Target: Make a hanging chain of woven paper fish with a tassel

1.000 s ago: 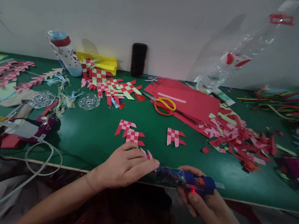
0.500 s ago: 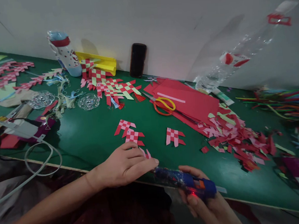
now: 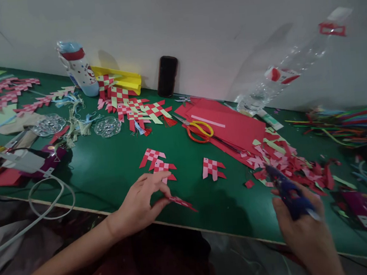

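Observation:
My left hand [image 3: 144,198] pinches a red-and-pink woven paper fish [image 3: 183,202], seen nearly edge-on just above the front of the green table. Off to the right, my right hand [image 3: 306,221] is wrapped round a blue hot glue gun [image 3: 289,192], blurred by motion, its nozzle pointing toward the paper scraps. Beyond my left hand lie two checkered paper fish, one [image 3: 152,156] partly under the other [image 3: 164,169]. A single checkered fish [image 3: 213,168] rests between my hands.
Scissors [image 3: 202,130] lie on red paper sheets [image 3: 230,120]. Cut scraps [image 3: 288,158] are heaped at the right, before a leaning plastic bottle [image 3: 281,75]. A phone [image 3: 168,75] and a drink bottle [image 3: 81,71] stand by the wall. A white cable [image 3: 71,194] loops over the left edge.
My right hand has carried the glue gun away to the right, from beside my left hand toward the scraps. My left hand has tilted the paper fish, so more of it shows.

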The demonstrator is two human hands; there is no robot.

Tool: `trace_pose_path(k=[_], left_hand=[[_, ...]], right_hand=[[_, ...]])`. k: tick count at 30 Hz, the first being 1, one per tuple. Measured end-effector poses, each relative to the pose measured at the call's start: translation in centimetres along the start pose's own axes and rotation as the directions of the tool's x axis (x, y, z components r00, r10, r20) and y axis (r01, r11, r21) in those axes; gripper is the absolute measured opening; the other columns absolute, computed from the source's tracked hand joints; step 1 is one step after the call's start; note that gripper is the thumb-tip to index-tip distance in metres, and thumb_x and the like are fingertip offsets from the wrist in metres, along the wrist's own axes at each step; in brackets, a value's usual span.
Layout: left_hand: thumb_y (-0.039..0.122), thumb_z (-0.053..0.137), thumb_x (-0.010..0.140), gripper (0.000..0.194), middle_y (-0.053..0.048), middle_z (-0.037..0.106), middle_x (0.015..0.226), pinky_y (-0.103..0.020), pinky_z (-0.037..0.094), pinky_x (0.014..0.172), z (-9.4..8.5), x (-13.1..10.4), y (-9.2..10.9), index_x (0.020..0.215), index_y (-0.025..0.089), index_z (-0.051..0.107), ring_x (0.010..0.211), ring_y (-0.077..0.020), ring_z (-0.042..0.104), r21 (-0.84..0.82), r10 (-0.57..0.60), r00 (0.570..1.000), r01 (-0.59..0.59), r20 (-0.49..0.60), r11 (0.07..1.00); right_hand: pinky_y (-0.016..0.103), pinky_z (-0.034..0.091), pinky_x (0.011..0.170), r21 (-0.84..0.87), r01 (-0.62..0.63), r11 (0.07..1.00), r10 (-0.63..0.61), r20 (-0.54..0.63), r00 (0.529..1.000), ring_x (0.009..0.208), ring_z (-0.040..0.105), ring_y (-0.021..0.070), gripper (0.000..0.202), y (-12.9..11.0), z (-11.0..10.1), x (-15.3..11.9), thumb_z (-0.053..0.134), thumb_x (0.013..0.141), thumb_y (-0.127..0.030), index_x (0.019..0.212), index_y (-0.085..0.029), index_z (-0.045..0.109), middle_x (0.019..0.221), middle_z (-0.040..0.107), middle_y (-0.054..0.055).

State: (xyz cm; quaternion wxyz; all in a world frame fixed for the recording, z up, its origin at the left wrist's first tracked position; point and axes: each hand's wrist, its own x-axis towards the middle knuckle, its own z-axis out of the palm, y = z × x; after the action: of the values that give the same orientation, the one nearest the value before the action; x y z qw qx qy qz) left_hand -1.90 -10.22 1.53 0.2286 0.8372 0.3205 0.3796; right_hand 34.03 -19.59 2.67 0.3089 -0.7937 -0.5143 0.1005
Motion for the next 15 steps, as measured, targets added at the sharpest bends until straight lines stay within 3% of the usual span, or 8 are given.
trace_pose_path(k=[3, 7, 9, 12, 14, 15], left_hand=[[0.013, 0.059, 0.086, 0.036, 0.001, 0.069, 0.084, -0.039, 0.051, 0.089, 0.4, -0.8, 0.3, 0.120, 0.021, 0.048, 0.096, -0.0187, 0.067, -0.070, -0.107, 0.994, 0.108, 0.025, 0.992], [0.012, 0.058, 0.085, 0.035, 0.001, 0.067, 0.083, -0.034, 0.053, 0.086, 1.0, -1.4, 0.3, 0.118, 0.021, 0.050, 0.087, -0.0157, 0.068, -0.163, -0.199, 0.980, 0.200, 0.021, 0.966], [0.013, 0.057, 0.085, 0.046, 0.003, 0.065, 0.079, -0.032, 0.053, 0.084, 1.3, -1.6, 0.1, 0.128, 0.020, 0.044, 0.077, -0.0131, 0.067, -0.226, -0.238, 0.971, 0.235, 0.012, 0.945], [0.014, 0.058, 0.083, 0.052, 0.004, 0.064, 0.078, -0.028, 0.052, 0.078, 1.5, -1.6, -0.1, 0.131, 0.020, 0.040, 0.073, -0.0117, 0.065, -0.301, -0.309, 0.950, 0.305, 0.035, 0.904], [0.013, 0.059, 0.083, 0.053, 0.004, 0.064, 0.078, -0.028, 0.051, 0.078, 1.7, -1.6, -0.1, 0.131, 0.021, 0.039, 0.074, -0.0115, 0.064, -0.328, -0.371, 0.925, 0.377, 0.083, 0.866], [0.013, 0.059, 0.082, 0.053, 0.004, 0.064, 0.078, -0.028, 0.050, 0.079, 1.7, -1.6, 0.0, 0.131, 0.022, 0.039, 0.075, -0.0114, 0.064, -0.341, -0.396, 0.912, 0.409, 0.109, 0.847]], right_hand=[[0.056, 0.041, 0.094, -0.388, 0.078, 0.918, -0.114, -0.070, 0.991, 0.109, 0.055, 0.0412, 0.064, 3.2, 1.4, 2.0, 0.040, 0.088, -0.046, 0.139, -0.008, 0.042, 0.125, 0.055, 0.024], [0.060, 0.038, 0.098, -0.548, 0.164, 0.820, -0.208, -0.018, 0.978, 0.110, 0.056, 0.0410, 0.064, 5.2, 2.3, 2.9, 0.036, 0.089, -0.039, 0.141, -0.002, 0.040, 0.116, 0.060, 0.025], [0.063, 0.036, 0.098, -0.543, 0.173, 0.822, -0.208, -0.003, 0.978, 0.118, 0.051, 0.0430, 0.064, 4.6, 1.9, 2.7, 0.037, 0.087, -0.040, 0.140, -0.004, 0.043, 0.122, 0.057, 0.026], [0.064, 0.033, 0.102, -0.443, 0.198, 0.874, -0.255, -0.072, 0.964, 0.129, 0.041, 0.0424, 0.055, 1.2, 1.4, 1.4, 0.040, 0.088, -0.041, 0.135, -0.015, 0.050, 0.139, 0.047, 0.021], [0.057, 0.040, 0.100, -0.214, 0.272, 0.938, -0.310, -0.168, 0.936, 0.119, 0.052, 0.0361, 0.044, -2.3, 2.2, -0.3, 0.050, 0.087, -0.042, 0.126, -0.022, 0.057, 0.126, 0.058, 0.015], [0.050, 0.048, 0.092, -0.051, 0.299, 0.953, -0.303, -0.107, 0.947, 0.107, 0.060, 0.0314, 0.043, -4.1, 3.0, -1.3, 0.055, 0.085, -0.042, 0.125, -0.024, 0.057, 0.121, 0.060, 0.014]])
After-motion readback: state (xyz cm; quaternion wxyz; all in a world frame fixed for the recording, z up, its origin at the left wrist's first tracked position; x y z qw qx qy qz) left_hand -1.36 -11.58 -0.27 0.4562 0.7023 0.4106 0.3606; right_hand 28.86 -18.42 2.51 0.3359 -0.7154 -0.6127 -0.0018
